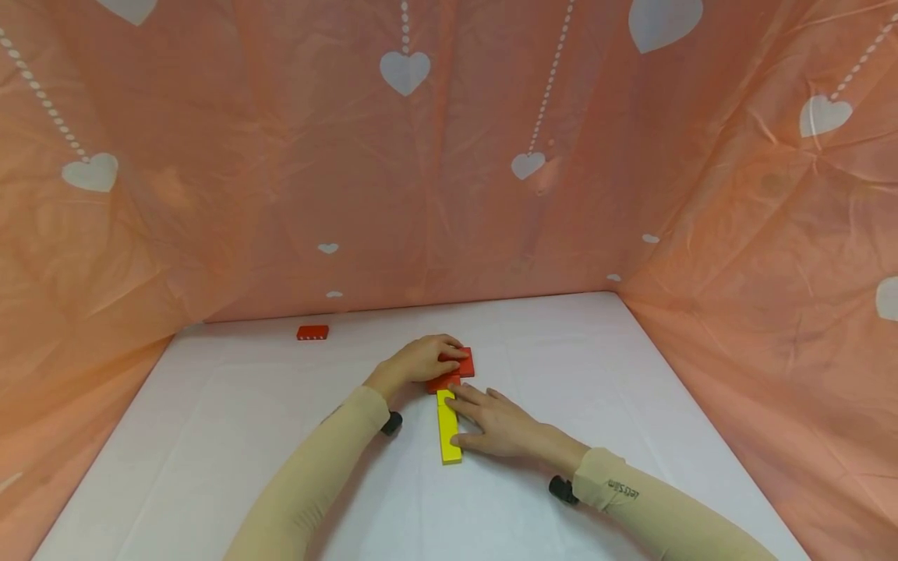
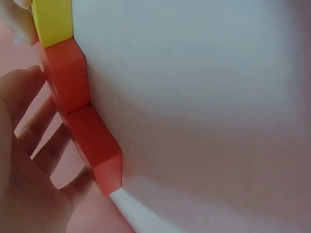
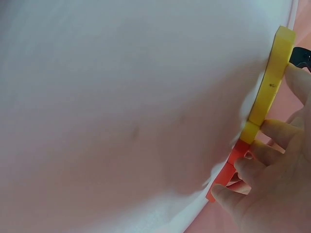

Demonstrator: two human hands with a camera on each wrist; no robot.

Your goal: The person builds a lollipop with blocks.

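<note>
A long yellow block (image 1: 450,440) lies flat on the white table, with a short yellow block (image 1: 445,398) at its far end. Beyond these, a red block (image 1: 438,385) meets the yellow, and another red block (image 1: 468,365) sits offset to the right, touching it. My left hand (image 1: 421,360) reaches over the red blocks, its fingertips on top and partly hiding them. On the right, my right hand (image 1: 501,425) spreads its fingers along the row. In the right wrist view its thumb touches the long yellow block (image 3: 272,80) and other fingertips reach the red blocks (image 3: 224,177).
Far back on the left of the table (image 1: 245,405) lies a separate red block (image 1: 312,333) with white dots on its near side. Pink curtains (image 1: 449,195) with white hearts hang behind and at both sides. Each wrist wears a dark camera (image 1: 563,489).
</note>
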